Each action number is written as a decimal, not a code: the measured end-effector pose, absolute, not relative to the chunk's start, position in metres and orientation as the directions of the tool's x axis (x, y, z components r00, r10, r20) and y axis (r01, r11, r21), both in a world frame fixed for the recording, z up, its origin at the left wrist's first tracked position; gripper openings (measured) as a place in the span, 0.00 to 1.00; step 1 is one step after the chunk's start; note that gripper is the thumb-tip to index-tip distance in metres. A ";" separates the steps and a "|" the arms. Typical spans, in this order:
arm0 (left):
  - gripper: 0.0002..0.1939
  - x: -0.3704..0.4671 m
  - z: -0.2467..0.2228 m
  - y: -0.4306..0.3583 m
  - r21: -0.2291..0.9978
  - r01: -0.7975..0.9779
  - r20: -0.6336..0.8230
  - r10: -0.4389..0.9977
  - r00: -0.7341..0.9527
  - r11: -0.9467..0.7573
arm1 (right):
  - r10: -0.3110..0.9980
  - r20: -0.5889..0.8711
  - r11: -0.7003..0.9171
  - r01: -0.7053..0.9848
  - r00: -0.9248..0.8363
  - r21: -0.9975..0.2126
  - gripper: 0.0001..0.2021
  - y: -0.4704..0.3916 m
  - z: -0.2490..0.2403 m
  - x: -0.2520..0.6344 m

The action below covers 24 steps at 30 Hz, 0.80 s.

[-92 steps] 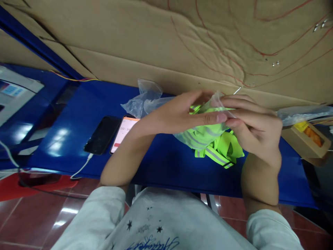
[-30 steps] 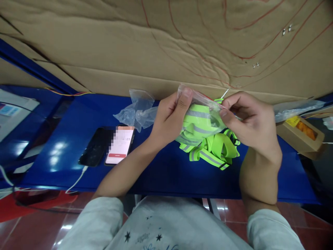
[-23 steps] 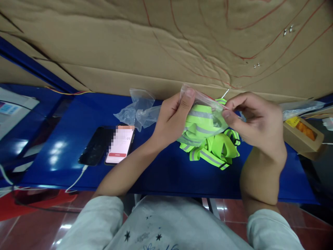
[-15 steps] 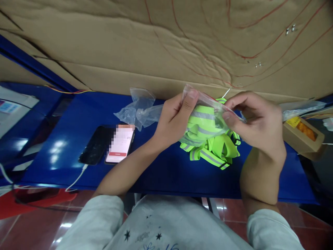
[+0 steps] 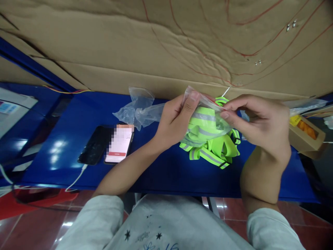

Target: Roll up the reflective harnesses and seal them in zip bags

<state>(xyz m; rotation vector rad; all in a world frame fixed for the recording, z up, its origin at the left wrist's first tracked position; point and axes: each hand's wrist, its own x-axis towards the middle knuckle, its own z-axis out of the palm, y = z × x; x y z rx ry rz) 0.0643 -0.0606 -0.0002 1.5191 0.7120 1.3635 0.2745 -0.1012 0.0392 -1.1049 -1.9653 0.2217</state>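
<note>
Between my hands is a clear zip-lock bag [image 5: 208,119] with a red line along its top edge. Folded neon-yellow reflective strap with grey stripes shows through its plastic. My left hand [image 5: 175,119] pinches the bag's left top corner, thumb on the near side. At the right end of the red line, my right hand [image 5: 260,119] grips the edge between thumb and fingers. Below the bag, a loose pile of neon reflective straps [image 5: 215,152] with black buckles lies on the blue table [image 5: 166,173].
Crumpled clear plastic bags [image 5: 140,107] lie left of my left hand. Two phones sit nearby, a dark one [image 5: 92,146] with a white cable and a lit one [image 5: 118,144]. A cardboard box [image 5: 307,133] stands at right. A cardboard panel [image 5: 117,45] rises behind the table.
My right hand has slid a little to the right and its thumb and fingers have drawn closer at the bag's edge. My left hand keeps its hold.
</note>
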 end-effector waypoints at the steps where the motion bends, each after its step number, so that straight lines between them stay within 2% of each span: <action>1: 0.24 0.065 -0.001 -0.060 0.911 -0.166 0.407 0.889 0.210 -0.378 | 0.764 0.593 0.596 0.630 -0.254 -0.498 0.04 -0.102 0.040 0.275; 6: 0.23 0.066 -0.001 -0.064 0.909 -0.180 0.409 0.889 0.207 -0.376 | 0.739 0.606 0.619 0.654 -0.296 -0.435 0.03 -0.107 0.045 0.274; 11: 0.21 0.068 -0.001 -0.069 0.886 -0.133 0.463 0.857 0.228 -0.443 | 0.768 0.571 0.604 0.622 -0.290 -0.498 0.05 -0.105 0.046 0.267; 24: 0.19 0.071 0.000 -0.071 0.881 -0.141 0.473 0.845 0.249 -0.452 | 0.742 0.570 0.638 0.634 -0.353 -0.437 0.05 -0.101 0.041 0.269</action>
